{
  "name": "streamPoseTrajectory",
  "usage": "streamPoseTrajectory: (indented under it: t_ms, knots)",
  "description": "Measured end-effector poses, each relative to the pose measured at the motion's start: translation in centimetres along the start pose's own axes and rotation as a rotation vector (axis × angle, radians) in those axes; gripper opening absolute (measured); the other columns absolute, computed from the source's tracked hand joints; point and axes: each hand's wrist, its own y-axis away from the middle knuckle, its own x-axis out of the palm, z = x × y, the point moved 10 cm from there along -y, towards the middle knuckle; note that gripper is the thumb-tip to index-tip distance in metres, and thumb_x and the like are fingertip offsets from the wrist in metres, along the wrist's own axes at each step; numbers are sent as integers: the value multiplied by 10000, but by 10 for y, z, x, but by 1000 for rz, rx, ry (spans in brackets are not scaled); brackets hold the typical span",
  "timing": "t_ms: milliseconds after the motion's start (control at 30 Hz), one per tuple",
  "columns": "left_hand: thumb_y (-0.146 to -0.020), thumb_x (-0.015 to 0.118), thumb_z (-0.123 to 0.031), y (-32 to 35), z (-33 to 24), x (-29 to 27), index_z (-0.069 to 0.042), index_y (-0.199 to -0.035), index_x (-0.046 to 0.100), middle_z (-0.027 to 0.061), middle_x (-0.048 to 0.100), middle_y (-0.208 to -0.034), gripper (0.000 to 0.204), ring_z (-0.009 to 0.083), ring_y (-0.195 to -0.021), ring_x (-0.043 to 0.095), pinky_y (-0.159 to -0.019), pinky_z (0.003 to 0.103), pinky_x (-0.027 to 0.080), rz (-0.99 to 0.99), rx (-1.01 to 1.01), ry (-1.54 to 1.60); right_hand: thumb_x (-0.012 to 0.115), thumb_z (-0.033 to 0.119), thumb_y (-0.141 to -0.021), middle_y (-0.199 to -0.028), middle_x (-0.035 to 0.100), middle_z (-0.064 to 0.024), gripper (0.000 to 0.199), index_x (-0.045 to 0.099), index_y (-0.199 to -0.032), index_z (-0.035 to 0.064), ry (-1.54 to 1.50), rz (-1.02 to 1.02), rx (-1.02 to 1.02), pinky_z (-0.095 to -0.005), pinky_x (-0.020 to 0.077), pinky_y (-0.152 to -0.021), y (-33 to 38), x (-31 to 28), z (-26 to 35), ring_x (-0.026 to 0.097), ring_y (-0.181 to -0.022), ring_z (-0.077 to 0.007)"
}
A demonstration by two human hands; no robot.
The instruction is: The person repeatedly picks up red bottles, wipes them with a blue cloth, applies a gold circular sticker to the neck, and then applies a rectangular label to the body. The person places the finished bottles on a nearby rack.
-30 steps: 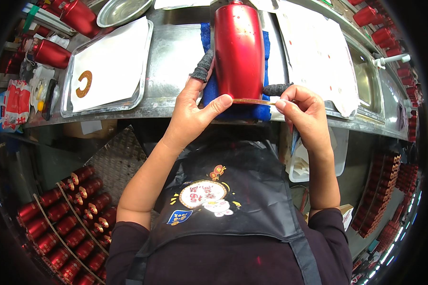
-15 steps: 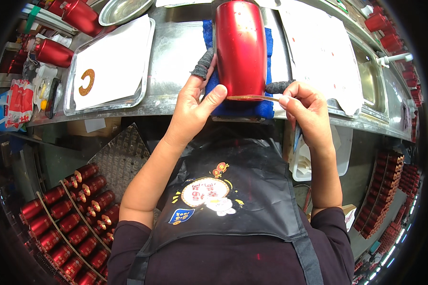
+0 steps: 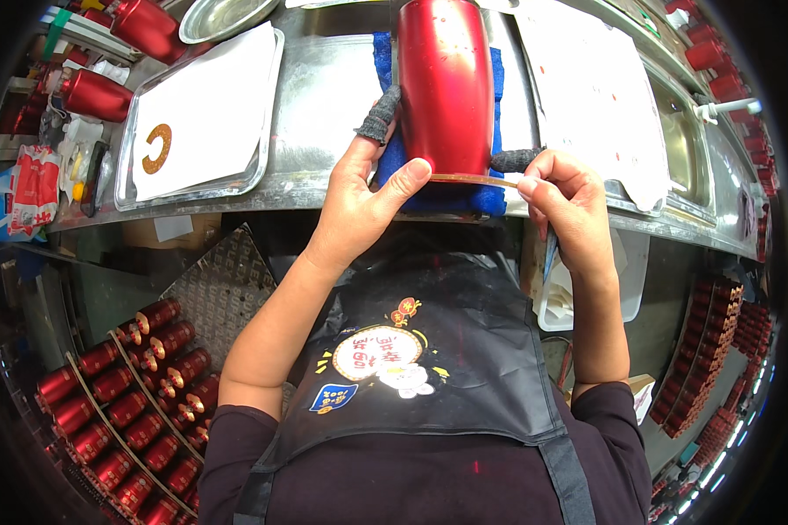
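A large glossy red bottle (image 3: 446,92) lies on a blue cloth (image 3: 496,96), its wide end toward me. My left hand (image 3: 366,179) holds the bottle from the left: the index finger in a grey finger cover lies along its side, and the thumb presses at the near rim. A thin gold-brown strip (image 3: 474,179) runs along that rim from the thumb to the right. My right hand (image 3: 569,197) pinches the strip's right end between thumb and index finger, while a grey-covered finger touches the bottle's right side. A slim bluish tool (image 3: 549,249) hangs below the right palm, partly hidden.
On the left, a clear tray (image 3: 267,149) carries white paper with a curved gold-brown piece (image 3: 158,149). More red bottles (image 3: 101,94) lie beyond it. White paper (image 3: 587,96) and a sink basin (image 3: 687,144) are at right. Racked red bottles (image 3: 140,407) stand lower left.
My left thumb has slid right along the bottle's near rim, over the strip's left part. The bottle has shifted slightly right. My right hand still pinches the strip's end.
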Motion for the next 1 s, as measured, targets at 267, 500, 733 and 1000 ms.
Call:
streamPoseTrajectory:
  t_ms: [267,500,733,1000]
  knots:
    - [-951,715,-243,2,3,0,22,-1537,329,174,411,-1548,750,257,-1448,366,-1191,371,268,-23,1,98,657,129,-923,-641,526,48,143,594,-820,53,65,-32,-108,-176,340,-445,0,2,8,458,-524,-10]
    - [-934,738,-243,0,-2,2,33,-1530,333,183,425,-1536,772,261,-1443,377,-1189,376,274,-23,24,12,656,131,-922,-635,528,43,148,594,-815,52,70,-50,-101,-171,335,-439,-1,0,7,459,-515,-11]
    - [-949,715,-224,1,2,-2,29,-1532,334,192,413,-1547,741,262,-1459,359,-1193,377,272,-12,0,43,653,129,-926,-633,528,44,146,592,-818,52,60,-44,-128,-168,334,-436,-1,3,8,456,-508,-7]
    - [-963,694,-204,1,3,-1,22,-1530,341,181,420,-1542,705,247,-1438,386,-1185,373,289,-15,-25,117,649,124,-925,-629,527,46,141,588,-820,53,52,-44,-107,-168,330,-438,-1,2,7,452,-509,-8]
